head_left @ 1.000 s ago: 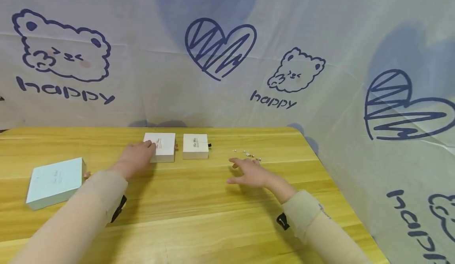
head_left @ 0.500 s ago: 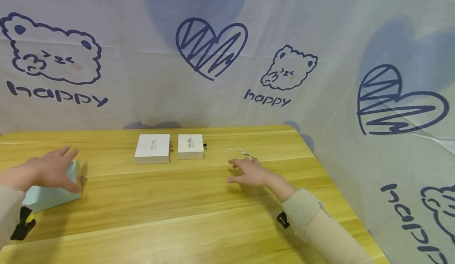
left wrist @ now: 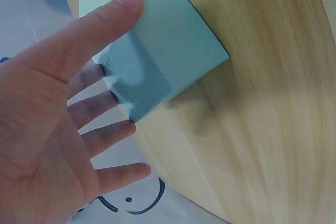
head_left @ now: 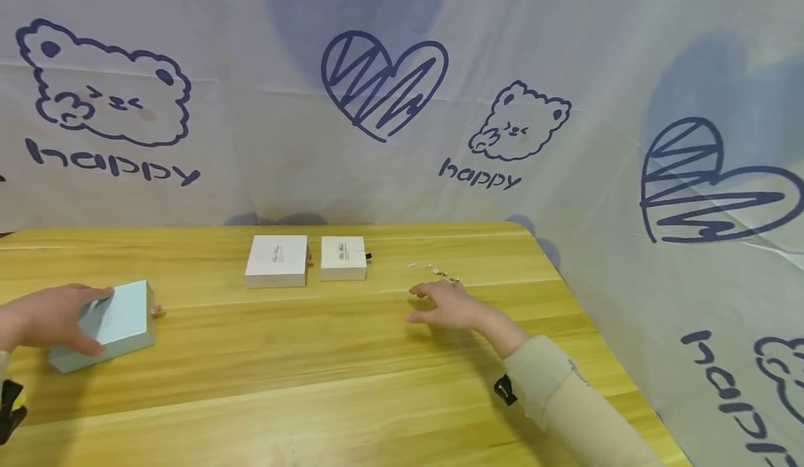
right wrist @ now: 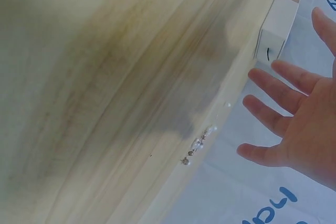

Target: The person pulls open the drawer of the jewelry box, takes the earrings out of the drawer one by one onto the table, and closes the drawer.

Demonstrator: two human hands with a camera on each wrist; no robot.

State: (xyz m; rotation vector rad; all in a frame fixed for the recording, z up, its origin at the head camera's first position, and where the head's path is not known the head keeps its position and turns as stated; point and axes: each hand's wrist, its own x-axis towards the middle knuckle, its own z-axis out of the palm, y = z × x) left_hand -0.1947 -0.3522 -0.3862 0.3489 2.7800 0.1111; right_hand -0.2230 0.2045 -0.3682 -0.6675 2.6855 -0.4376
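At the left of the head view, my left hand (head_left: pixel 50 320) is spread over a pale blue box (head_left: pixel 130 310). In the left wrist view its thumb (left wrist: pixel 113 17) lies across the box (left wrist: pixel 184 51), and several fingertips meet the box's edge. These fingers are mostly straight. My right hand (head_left: pixel 449 306) hovers above the table on the right with loosely spread fingers, holding nothing. Just beyond it lie several tiny shiny jewellery pieces (head_left: pixel 437 271), which look like pearl or crystal earrings (right wrist: pixel 197 144).
Two small white boxes stand near the table's back edge: a wider one (head_left: pixel 276 257) with a pinkish tab and a narrower one (head_left: pixel 343 257) with a black tab. A printed cloth (head_left: pixel 389 174) hangs behind and to the right of the wooden table (head_left: pixel 301 369).
My left hand has left the wider white box and moved left and nearer to the pale blue box, which it now touches. My right hand has stayed almost still.
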